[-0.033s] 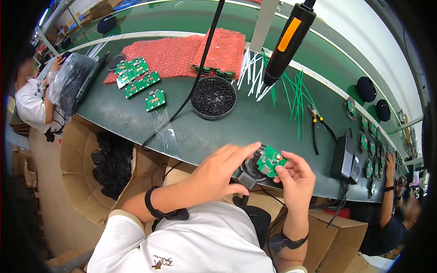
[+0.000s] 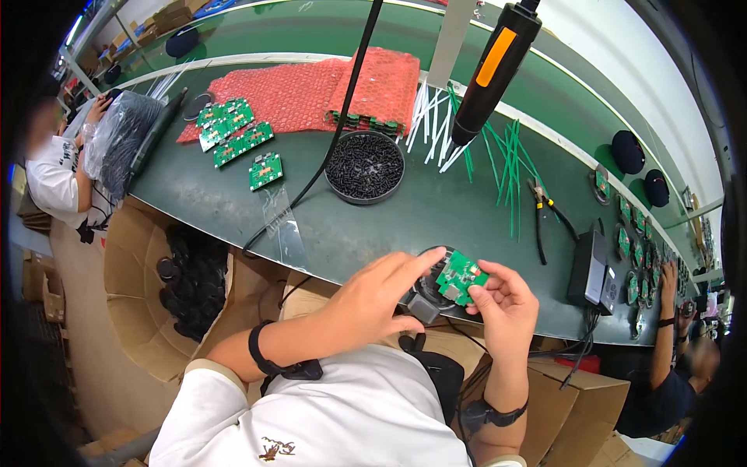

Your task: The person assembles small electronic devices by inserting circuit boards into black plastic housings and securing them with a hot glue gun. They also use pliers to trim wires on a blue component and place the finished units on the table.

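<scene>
over the black round housing (image 2: pixel 428 287), the right hand (image 2: pixel 507 305) is pinching the green circuit board (image 2: pixel 459 279), the left hand (image 2: pixel 375 294) spread open at the housing's left, and a loosened pinch could drop the board.

Brightly lit, with a glowing tube light (image 2: pixel 75 29) at upper left. Glinting on the plastic bag (image 2: pixel 128 128) at left; shadowed inside the cardboard box (image 2: pixel 128 268) at lower left. Fairly clear around the circuit board (image 2: pixel 459 279) near centre. Blurred over a head (image 2: pixel 43 124) at far left; bent and blackening toward the outer frame.
</scene>
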The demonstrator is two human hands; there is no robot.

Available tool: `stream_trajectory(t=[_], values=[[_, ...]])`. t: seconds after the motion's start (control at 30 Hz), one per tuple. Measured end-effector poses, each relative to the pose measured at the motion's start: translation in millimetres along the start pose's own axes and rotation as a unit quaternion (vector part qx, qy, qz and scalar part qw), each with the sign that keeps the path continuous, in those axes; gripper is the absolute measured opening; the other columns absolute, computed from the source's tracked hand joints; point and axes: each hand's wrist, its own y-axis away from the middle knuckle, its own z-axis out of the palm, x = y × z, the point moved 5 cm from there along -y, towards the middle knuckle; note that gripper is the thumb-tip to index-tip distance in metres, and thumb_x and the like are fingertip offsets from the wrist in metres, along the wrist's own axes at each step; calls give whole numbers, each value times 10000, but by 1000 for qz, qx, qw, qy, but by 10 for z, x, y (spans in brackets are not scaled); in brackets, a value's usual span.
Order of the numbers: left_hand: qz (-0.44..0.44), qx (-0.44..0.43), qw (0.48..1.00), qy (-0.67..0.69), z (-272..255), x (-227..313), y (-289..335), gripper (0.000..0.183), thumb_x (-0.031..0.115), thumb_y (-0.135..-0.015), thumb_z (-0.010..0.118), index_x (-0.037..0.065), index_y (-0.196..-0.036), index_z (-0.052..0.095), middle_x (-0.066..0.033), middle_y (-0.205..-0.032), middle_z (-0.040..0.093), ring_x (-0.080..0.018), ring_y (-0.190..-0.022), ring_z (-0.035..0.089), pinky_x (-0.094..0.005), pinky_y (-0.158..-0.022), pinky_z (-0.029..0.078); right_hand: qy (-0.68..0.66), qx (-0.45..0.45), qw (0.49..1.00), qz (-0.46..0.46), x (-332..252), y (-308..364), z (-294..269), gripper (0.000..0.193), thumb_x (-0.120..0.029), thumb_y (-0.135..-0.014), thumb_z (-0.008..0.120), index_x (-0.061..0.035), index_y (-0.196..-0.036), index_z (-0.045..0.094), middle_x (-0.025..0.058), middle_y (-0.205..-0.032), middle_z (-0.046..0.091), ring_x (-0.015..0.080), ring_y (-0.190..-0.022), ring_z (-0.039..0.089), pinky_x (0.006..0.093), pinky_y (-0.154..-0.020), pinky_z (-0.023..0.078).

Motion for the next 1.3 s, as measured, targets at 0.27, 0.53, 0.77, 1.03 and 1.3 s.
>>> stream_trajectory(t=[0.27,0.53,0.77,1.03,1.3], values=[[-1,46,998,31,104,-28,70,957,84,-626,937,57,-1486,518,-167,-1316,568,-337,-1064,622,-432,-890,544,120,1,992,-28,76,-5,79,326,42,-855,814,25,-1174,747,17,-823,690,58,-717,621,205,-640,512],[70,24,992,-106,79,-29,32,677,34,-603,890,55,-1255,708,-140,-1425,591,-330,-1110,654,-427,-983,545,362,-16,918,-161,-220,52,194,356,-42,-763,882,-37,-1098,763,121,-1156,682,174,-860,649,283,-657,536],[66,80,994,-27,-64,3,-148,473,81,-714,863,56,-1170,740,-129,-1167,693,-329,-1042,691,-414,-890,583,344,-62,878,-327,-347,146,270,436,-4,-711,840,-50,-1137,762,112,-1275,696,322,-1082,664,396,-899,551],[65,134,989,-8,-44,90,-209,347,121,-813,846,37,-1128,727,-134,-1052,718,-307,-921,729,-388,-763,587,280,-12,912,-301,-311,62,281,327,9,-766,822,-32,-1086,773,115,-1135,768,308,-1024,696,376,-898,560],[56,121,991,0,-34,123,-195,336,95,-792,847,14,-1088,710,-134,-1020,726,-327,-891,730,-376,-754,590,273,-4,915,-296,-324,99,276,287,-26,-799,824,-6,-1079,767,123,-1114,780,299,-983,710,353,-874,566]])
